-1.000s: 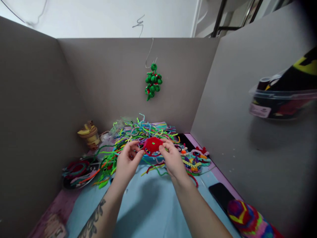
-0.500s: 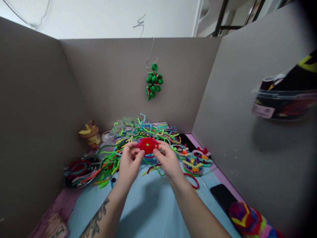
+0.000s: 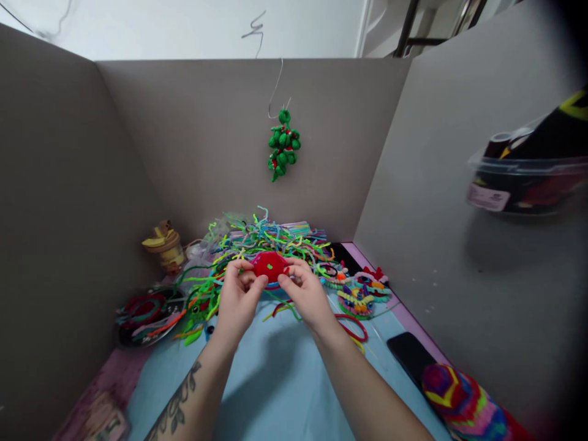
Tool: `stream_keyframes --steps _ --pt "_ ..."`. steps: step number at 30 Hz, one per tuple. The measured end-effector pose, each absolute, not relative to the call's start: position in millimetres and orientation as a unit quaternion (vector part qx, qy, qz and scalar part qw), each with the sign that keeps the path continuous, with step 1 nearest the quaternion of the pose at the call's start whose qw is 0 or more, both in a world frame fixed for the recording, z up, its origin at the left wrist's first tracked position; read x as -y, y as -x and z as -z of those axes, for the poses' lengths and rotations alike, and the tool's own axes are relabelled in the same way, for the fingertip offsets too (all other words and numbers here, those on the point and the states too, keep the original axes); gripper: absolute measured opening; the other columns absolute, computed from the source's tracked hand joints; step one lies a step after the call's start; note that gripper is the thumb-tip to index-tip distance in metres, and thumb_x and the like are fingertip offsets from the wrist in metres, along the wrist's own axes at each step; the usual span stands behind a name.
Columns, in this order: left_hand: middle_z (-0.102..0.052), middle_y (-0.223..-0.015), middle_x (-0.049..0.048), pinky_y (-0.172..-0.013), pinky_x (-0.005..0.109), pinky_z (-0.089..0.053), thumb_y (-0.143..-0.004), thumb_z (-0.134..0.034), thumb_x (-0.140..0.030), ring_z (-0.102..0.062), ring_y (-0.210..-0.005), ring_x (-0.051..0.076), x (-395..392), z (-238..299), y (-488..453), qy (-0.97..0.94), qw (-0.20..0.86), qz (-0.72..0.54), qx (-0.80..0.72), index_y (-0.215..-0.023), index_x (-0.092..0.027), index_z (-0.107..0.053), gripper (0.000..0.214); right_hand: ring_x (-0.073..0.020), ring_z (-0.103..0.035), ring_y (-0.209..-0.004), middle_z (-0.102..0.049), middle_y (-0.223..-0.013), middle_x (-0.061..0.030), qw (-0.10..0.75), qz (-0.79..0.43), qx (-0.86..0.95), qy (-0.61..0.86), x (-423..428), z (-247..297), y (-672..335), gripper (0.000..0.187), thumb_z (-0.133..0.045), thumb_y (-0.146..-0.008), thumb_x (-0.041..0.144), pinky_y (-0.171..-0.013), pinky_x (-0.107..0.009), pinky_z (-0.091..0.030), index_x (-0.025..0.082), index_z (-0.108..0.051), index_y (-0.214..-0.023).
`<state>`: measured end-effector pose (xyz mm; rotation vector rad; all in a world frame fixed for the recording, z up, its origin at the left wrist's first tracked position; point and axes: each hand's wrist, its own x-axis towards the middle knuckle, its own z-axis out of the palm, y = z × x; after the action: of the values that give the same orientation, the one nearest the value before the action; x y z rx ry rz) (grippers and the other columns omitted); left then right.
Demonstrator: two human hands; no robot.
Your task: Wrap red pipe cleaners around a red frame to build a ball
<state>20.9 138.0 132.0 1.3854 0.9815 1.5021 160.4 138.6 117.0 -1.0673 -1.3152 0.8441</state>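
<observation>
Between my two hands is a flat red disc-like craft piece (image 3: 269, 267) with a small green spot near its middle. My left hand (image 3: 239, 294) pinches its left edge between thumb and fingers. On the opposite edge, my right hand (image 3: 305, 294) grips it the same way. The piece is held up above the blue table covering (image 3: 271, 392). Just behind it lies a tangled heap of colourful pipe cleaners (image 3: 280, 236). Red and yellow pipe cleaner loops (image 3: 353, 327) rest beside my right wrist.
Grey panels (image 3: 220, 171) enclose the table. A green ornament (image 3: 283, 147) hangs at the back. To the left are a tray of coiled pipe cleaners (image 3: 151, 318) and a small pot (image 3: 168, 251). On the right lie finished-looking pieces (image 3: 357, 300), a phone (image 3: 408, 358) and a hanging plastic tub (image 3: 523, 184).
The whole view has shifted slightly, so the scene sits a little higher and further left. Both hands still hold the red piece, with little change in their grip.
</observation>
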Motion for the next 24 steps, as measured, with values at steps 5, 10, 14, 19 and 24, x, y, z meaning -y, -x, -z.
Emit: stream_keyframes --steps 5,10,14,19,24 --pt "-0.055 -0.057 -0.0089 -0.051 0.016 -0.037 -0.07 -0.07 -0.019 -0.051 -0.049 0.007 -142.0 -148.4 9.1 -0.5 0.37 -0.681 -0.387 -0.095 -0.023 -0.042 0.038 -0.0208 -0.056 -0.101 -0.059 -0.115 -0.0082 0.648 -0.344 0.506 0.453 -153.4 -119.1 -209.4 0.023 -0.063 -0.074 0.039 -0.081 -0.032 -0.045 0.019 -0.066 -0.085" --pt "-0.048 -0.051 -0.0115 -0.039 0.015 -0.027 -0.064 -0.074 -0.017 -0.04 -0.037 0.005 -151.4 -163.4 45.1 -0.403 0.345 -0.768 -0.358 -0.09 -0.023 -0.045 0.039 -0.015 -0.057 -0.069 -0.064 -0.077 -0.0016 0.683 -0.268 0.431 0.525 -160.3 -117.5 -266.2 0.023 -0.065 -0.07 0.038 -0.064 -0.027 -0.044 0.018 -0.064 -0.081" --pt "-0.046 -0.049 -0.0113 -0.036 0.017 -0.024 -0.063 -0.074 -0.015 -0.037 -0.036 0.005 -154.8 -169.1 60.5 -0.339 0.368 -0.797 -0.339 -0.086 -0.022 -0.048 0.036 -0.0172 -0.061 -0.071 -0.069 -0.075 -0.0017 0.371 -0.295 0.735 0.485 -150.0 -116.2 -244.1 0.013 -0.059 -0.076 0.026 -0.065 -0.027 -0.045 0.02 -0.071 -0.075" --pt "-0.055 -0.055 -0.0087 -0.04 0.017 -0.029 -0.068 -0.07 -0.01 -0.042 -0.04 0.006 -151.4 -174.7 76.0 -0.308 0.386 -0.805 -0.33 -0.087 -0.02 -0.049 0.031 -0.0228 -0.066 -0.09 -0.074 -0.094 -0.0057 0.063 -0.184 0.842 0.503 -146.9 -88.0 -173.1 0.028 -0.052 -0.077 0.013 -0.075 -0.029 -0.045 0.024 -0.072 -0.093" --pt "-0.049 -0.05 -0.0096 -0.039 0.016 -0.026 -0.07 -0.067 -0.007 -0.036 -0.039 0.005 -147.1 -178.8 90.6 -0.307 0.374 -0.821 -0.305 -0.084 -0.019 -0.05 0.025 -0.0273 -0.068 -0.085 -0.073 -0.092 -0.0137 0.009 -0.155 0.828 0.538 -151.7 -60.9 -150.4 0.029 -0.051 -0.077 0.01 -0.067 -0.031 -0.046 0.02 -0.069 -0.098"
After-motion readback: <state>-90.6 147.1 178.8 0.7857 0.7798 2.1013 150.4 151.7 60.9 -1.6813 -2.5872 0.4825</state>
